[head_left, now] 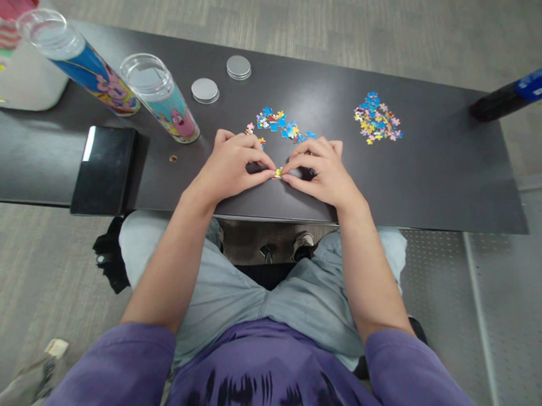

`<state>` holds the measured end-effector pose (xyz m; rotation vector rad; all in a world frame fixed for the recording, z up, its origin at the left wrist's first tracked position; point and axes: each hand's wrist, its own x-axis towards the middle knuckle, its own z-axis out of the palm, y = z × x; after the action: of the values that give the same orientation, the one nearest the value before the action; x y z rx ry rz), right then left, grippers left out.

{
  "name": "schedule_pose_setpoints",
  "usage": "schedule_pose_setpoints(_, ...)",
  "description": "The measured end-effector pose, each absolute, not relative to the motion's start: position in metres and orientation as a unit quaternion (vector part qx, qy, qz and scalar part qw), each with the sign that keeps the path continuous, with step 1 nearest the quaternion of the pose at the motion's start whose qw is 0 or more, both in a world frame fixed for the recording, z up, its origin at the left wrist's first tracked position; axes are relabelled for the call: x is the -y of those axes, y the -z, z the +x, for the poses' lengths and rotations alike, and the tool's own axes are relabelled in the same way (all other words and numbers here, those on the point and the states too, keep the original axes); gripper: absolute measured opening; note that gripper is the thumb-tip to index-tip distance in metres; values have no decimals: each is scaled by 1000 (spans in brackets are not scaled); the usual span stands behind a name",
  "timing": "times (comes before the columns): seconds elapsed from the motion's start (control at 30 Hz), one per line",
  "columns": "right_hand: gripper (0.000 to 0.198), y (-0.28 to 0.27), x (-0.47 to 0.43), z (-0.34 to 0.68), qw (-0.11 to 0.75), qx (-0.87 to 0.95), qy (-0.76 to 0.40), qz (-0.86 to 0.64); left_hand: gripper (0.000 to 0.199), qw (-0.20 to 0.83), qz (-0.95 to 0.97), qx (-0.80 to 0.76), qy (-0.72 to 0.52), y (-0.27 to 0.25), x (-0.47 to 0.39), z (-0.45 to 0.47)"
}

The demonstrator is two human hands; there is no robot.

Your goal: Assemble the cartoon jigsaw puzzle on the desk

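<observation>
Between my two hands, just above the dark table, a small yellow and white jigsaw puzzle piece (pixel 278 173) is pinched. My left hand (pixel 236 164) grips its left side with thumb and index finger, the other fingers curled. On its right side, my right hand (pixel 321 169) holds it the same way. Whether it is one piece or two joined ones, I cannot tell. Loose blue, yellow and red puzzle pieces (pixel 282 125) lie in an arc beyond my fingers, partly hidden by them. Farther right sits a denser heap of puzzle pieces (pixel 377 119).
Two clear-topped printed tubes (pixel 167 98) stand at the left, near two round silver lids (pixel 205 90) and a black tablet-like slab (pixel 104 168). A white bin (pixel 34 84) fills the far-left corner. A blue and black cylinder (pixel 521 89) rises at the table's (pixel 438 176) right end.
</observation>
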<state>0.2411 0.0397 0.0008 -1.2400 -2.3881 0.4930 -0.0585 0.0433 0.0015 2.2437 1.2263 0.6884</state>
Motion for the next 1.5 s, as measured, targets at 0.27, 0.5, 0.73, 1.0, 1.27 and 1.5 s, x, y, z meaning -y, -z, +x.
schedule_pose_setpoints(0.27,29,2,-47,276,281,804,-121,-510,20,248,832,-427,-251,-2,-42,-55)
schedule_pose_setpoints(0.5,23,4,-45,268,228,826,-110,-504,31,248,848,-400,-242,2,-41,-53)
schedule_pose_setpoints(0.73,27,5,-46,268,209,830,-120,-504,28,255,852,-392,-236,-1,-40,-53)
schedule_pose_setpoints(1.0,24,1,-44,260,215,837,-133,-485,20,239,836,-424,-252,0,-38,-51)
schedule_pose_setpoints(1.27,27,-8,-34,261,213,842,-161,-469,20,201,808,-480,-276,-3,-37,-12)
schedule_pose_setpoints(1.5,27,-5,-31,254,182,864,-192,-428,14,207,795,-494,-285,6,-42,-23)
